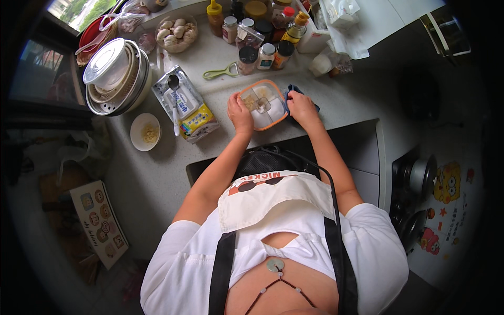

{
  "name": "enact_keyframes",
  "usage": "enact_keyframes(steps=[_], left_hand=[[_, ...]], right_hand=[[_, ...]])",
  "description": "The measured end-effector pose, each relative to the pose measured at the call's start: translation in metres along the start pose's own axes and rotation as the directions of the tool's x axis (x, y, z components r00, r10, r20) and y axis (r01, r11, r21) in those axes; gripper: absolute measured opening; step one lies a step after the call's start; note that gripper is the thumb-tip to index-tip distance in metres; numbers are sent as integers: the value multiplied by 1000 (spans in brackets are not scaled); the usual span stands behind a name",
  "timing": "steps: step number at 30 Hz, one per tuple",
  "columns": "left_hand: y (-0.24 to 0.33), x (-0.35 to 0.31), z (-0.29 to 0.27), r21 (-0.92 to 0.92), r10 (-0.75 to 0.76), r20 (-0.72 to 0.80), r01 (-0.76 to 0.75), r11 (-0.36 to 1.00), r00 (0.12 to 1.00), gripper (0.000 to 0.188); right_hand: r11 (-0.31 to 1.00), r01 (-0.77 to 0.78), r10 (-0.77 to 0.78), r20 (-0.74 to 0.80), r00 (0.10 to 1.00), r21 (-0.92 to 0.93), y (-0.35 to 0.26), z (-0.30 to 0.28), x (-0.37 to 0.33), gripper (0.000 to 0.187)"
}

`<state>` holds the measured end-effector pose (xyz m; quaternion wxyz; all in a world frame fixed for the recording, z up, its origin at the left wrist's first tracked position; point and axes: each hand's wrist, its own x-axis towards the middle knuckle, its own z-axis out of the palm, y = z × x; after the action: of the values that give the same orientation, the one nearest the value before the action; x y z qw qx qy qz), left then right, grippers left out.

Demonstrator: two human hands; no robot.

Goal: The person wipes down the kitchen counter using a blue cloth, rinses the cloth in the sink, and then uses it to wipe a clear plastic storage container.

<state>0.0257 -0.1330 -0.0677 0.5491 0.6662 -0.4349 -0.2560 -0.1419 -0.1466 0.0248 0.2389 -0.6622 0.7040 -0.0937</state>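
A square, divided clear container (276, 114) with an orange rim sits on the counter in front of me. White and pale tan contents show in its compartments. My left hand (240, 112) grips its left side, fingers curled along the edge. At the right side my right hand (303, 108) is closed around a dark blue cloth (294, 90), which touches the container's rim. Part of the cloth is hidden under the hand. To the left lies a soft pack of wipes (197, 119), with a dark-bowled spoon (175, 102) resting across it.
A white bowl (137, 137) holding pale yellow pieces stands beyond the pack. Stacked bowls and strainers (142, 79) rise at the far left. Behind are a bowl of garlic (178, 35), a green peeler (220, 72) and several seasoning jars (266, 56). The counter's front edge runs near my forearms.
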Motion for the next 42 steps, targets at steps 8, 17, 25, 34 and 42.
enact_keyframes(steps=[8,17,25,34,42], left_hand=[[2,1,-2,3,16,4,-16,1000,1000,21],[3,0,1,32,31,-36,-30,999,999,21],[3,-1,3,-18,-59,-7,58,998,998,23],[0,-2,3,-43,-33,-20,32,999,999,23],[3,-2,2,-132,-29,-3,28,991,1000,26]], right_hand=[[947,-17,17,-5,1000,-321,-25,-7,1,21],[922,-146,201,121,972,-359,-30,-12,18,34],[958,-285,283,261,923,-31,-7,2,13,33],[772,-480,367,325,872,417,-5,17,-19,33],[853,-376,289,273,918,361,2,17,-6,28]])
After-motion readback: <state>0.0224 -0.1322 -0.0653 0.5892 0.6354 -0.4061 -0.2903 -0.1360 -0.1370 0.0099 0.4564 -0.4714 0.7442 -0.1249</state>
